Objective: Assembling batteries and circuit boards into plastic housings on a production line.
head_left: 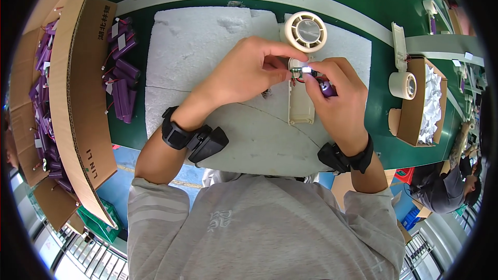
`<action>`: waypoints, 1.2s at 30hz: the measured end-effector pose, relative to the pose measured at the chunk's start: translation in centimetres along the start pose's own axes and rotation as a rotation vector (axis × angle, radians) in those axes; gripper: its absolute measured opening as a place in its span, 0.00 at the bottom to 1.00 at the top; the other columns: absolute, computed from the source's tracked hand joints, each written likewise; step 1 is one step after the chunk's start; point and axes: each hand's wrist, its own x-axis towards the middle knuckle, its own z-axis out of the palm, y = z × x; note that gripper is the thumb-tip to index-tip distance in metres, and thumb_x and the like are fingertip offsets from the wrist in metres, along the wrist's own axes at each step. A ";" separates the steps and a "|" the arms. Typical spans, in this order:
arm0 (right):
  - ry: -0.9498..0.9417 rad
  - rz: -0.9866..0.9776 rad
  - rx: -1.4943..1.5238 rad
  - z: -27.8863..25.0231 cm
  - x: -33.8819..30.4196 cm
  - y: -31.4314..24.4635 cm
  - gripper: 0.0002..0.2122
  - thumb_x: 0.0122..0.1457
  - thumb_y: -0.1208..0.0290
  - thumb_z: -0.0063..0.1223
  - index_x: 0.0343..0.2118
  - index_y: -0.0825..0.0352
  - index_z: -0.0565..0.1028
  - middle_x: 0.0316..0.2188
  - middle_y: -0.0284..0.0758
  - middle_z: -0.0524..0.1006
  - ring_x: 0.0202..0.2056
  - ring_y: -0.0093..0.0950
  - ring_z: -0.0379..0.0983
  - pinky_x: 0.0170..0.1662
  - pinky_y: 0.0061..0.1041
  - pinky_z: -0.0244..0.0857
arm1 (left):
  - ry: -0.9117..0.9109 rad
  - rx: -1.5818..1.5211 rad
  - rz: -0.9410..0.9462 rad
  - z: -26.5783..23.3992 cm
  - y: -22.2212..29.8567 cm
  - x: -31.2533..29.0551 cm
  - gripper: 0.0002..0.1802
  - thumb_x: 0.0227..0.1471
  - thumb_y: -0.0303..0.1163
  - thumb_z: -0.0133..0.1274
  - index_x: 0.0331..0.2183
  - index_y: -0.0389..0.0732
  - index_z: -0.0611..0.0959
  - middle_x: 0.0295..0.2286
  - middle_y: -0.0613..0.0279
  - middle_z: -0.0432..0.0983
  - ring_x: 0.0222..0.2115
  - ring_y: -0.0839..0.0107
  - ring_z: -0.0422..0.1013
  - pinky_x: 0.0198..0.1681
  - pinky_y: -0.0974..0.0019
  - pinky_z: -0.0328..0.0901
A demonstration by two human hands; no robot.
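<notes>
A cream handheld fan (306, 32) lies on the white foam board, its round head away from me and its handle shell (301, 106) uncovered toward me. At the neck of the handle shows a small green circuit board (296, 71) with red wires. My left hand (246, 72) is closed at that neck, thumb beside the board and index finger near the fan head. My right hand (340, 96) holds a purple battery (327, 89) in its palm side. Its thumb and index finger pinch a small white connector (306, 70) against the board. The fingers partly hide the connection.
The foam board (207, 46) covers the green table's middle. Several purple batteries (123, 91) lie left, beside a large cardboard box (80, 88) of more batteries. At right, another fan (402, 85) and a shell part (399, 46) rest by a small carton (415, 129) of white packets. A co-worker (441, 192) sits farther right.
</notes>
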 end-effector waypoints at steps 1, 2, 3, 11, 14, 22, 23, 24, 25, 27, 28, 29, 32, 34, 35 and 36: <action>-0.002 0.000 -0.003 0.0 0.0 0.0 0.08 0.48 0.79 0.62 0.33 0.68 0.77 0.30 0.36 0.76 0.26 0.26 0.76 0.28 0.21 0.69 | 0.023 -0.005 0.021 0.1 -0.4 0.1 0.21 0.48 0.14 0.50 0.45 0.39 0.82 0.28 0.63 0.78 0.28 0.79 0.72 0.34 0.73 0.68; -0.003 -0.002 -0.004 0.0 0.0 0.0 0.08 0.48 0.79 0.62 0.33 0.68 0.77 0.30 0.36 0.76 0.26 0.26 0.76 0.28 0.21 0.69 | 0.044 -0.011 0.043 0.2 -0.7 0.2 0.20 0.48 0.16 0.50 0.44 0.40 0.83 0.27 0.62 0.79 0.26 0.79 0.73 0.31 0.72 0.68; -0.004 -0.003 -0.011 0.0 0.0 -0.1 0.08 0.48 0.79 0.62 0.33 0.68 0.77 0.31 0.36 0.76 0.26 0.27 0.76 0.28 0.21 0.69 | 0.065 -0.017 0.065 0.3 -0.7 0.2 0.19 0.48 0.18 0.51 0.43 0.40 0.83 0.26 0.61 0.80 0.24 0.78 0.73 0.27 0.72 0.68; -0.049 0.022 -0.013 -0.3 0.2 0.2 0.10 0.49 0.78 0.61 0.36 0.68 0.76 0.30 0.36 0.75 0.25 0.27 0.76 0.28 0.23 0.69 | 0.166 0.185 0.169 0.9 -0.5 0.2 0.18 0.45 0.18 0.51 0.39 0.42 0.86 0.25 0.55 0.80 0.21 0.71 0.73 0.26 0.68 0.67; -0.088 0.091 0.051 -0.9 0.5 0.3 0.13 0.50 0.77 0.61 0.40 0.67 0.74 0.30 0.37 0.75 0.26 0.31 0.77 0.28 0.28 0.71 | 0.103 0.324 0.236 0.6 0.3 0.1 0.21 0.45 0.16 0.51 0.41 0.44 0.85 0.29 0.58 0.79 0.26 0.72 0.74 0.29 0.69 0.69; -0.647 0.445 0.423 -6.3 0.6 0.4 0.20 0.54 0.76 0.58 0.49 0.66 0.65 0.30 0.40 0.76 0.26 0.24 0.75 0.28 0.22 0.68 | 0.106 0.425 0.343 1.1 0.2 -0.3 0.21 0.44 0.17 0.54 0.42 0.45 0.85 0.34 0.60 0.79 0.31 0.69 0.74 0.33 0.70 0.68; -0.619 0.546 0.439 -6.5 0.7 0.3 0.19 0.54 0.78 0.57 0.48 0.66 0.66 0.31 0.38 0.77 0.27 0.22 0.75 0.29 0.21 0.67 | 0.100 0.405 0.332 1.2 0.2 -0.4 0.20 0.44 0.18 0.54 0.41 0.44 0.85 0.35 0.61 0.78 0.32 0.70 0.74 0.34 0.70 0.68; -0.589 0.646 0.455 -6.8 0.8 0.2 0.18 0.54 0.80 0.57 0.48 0.66 0.66 0.32 0.36 0.77 0.28 0.21 0.74 0.30 0.19 0.67 | 0.104 0.397 0.333 1.2 0.1 -0.4 0.20 0.44 0.18 0.54 0.41 0.44 0.85 0.35 0.61 0.78 0.32 0.70 0.74 0.34 0.70 0.68; -0.558 0.746 0.468 -6.9 0.8 0.2 0.18 0.54 0.82 0.56 0.47 0.66 0.67 0.33 0.35 0.77 0.29 0.19 0.74 0.31 0.18 0.67 | 0.118 0.356 0.323 1.2 0.0 -0.3 0.19 0.43 0.20 0.55 0.40 0.44 0.85 0.33 0.60 0.79 0.32 0.68 0.74 0.34 0.68 0.69; -0.481 0.584 0.339 -7.0 -0.4 1.2 0.15 0.54 0.84 0.56 0.44 0.67 0.69 0.33 0.35 0.77 0.30 0.21 0.74 0.32 0.19 0.68 | 0.144 0.275 0.306 1.4 0.0 -0.1 0.17 0.41 0.24 0.58 0.38 0.45 0.85 0.31 0.56 0.79 0.31 0.64 0.74 0.35 0.63 0.69; -0.401 0.418 0.219 -6.9 -1.2 1.8 0.13 0.53 0.85 0.56 0.41 0.68 0.71 0.33 0.36 0.78 0.30 0.22 0.75 0.33 0.20 0.68 | 0.145 0.269 0.310 1.5 0.1 0.0 0.17 0.41 0.24 0.58 0.38 0.45 0.85 0.31 0.56 0.79 0.31 0.64 0.74 0.35 0.63 0.69; -0.319 0.253 0.104 -6.7 -1.8 2.1 0.11 0.53 0.86 0.56 0.38 0.68 0.73 0.33 0.37 0.78 0.31 0.23 0.75 0.34 0.21 0.69 | 0.152 0.261 0.271 1.6 0.1 0.0 0.17 0.41 0.24 0.58 0.38 0.45 0.85 0.30 0.57 0.79 0.30 0.65 0.73 0.35 0.63 0.69; -0.237 -0.147 -0.160 -6.3 -2.1 2.3 0.08 0.51 0.86 0.57 0.33 0.70 0.75 0.33 0.37 0.78 0.31 0.27 0.76 0.35 0.24 0.70 | 0.169 0.243 0.195 1.8 0.1 -0.1 0.17 0.40 0.25 0.59 0.38 0.45 0.85 0.30 0.57 0.79 0.28 0.66 0.72 0.34 0.63 0.69; -0.192 -0.353 -0.290 -6.1 -2.1 2.1 0.06 0.50 0.87 0.58 0.30 0.71 0.76 0.33 0.38 0.79 0.32 0.29 0.77 0.35 0.25 0.71 | 0.195 0.260 0.222 2.2 -0.2 -0.1 0.17 0.40 0.26 0.59 0.37 0.45 0.85 0.29 0.57 0.78 0.27 0.66 0.71 0.34 0.64 0.69; -0.171 -0.247 -0.236 -5.9 -2.3 1.8 0.06 0.49 0.86 0.59 0.30 0.72 0.76 0.34 0.38 0.79 0.32 0.30 0.77 0.35 0.26 0.71 | 0.207 0.269 0.236 2.3 -0.3 -0.1 0.17 0.40 0.26 0.59 0.37 0.45 0.85 0.29 0.57 0.78 0.26 0.66 0.71 0.34 0.64 0.69; -0.150 -0.140 -0.181 -5.7 -2.5 1.5 0.06 0.49 0.86 0.59 0.30 0.72 0.77 0.35 0.38 0.79 0.33 0.32 0.77 0.35 0.26 0.71 | 0.210 0.268 0.238 2.3 -0.3 -0.1 0.17 0.40 0.26 0.59 0.37 0.45 0.85 0.29 0.57 0.78 0.26 0.66 0.71 0.34 0.64 0.69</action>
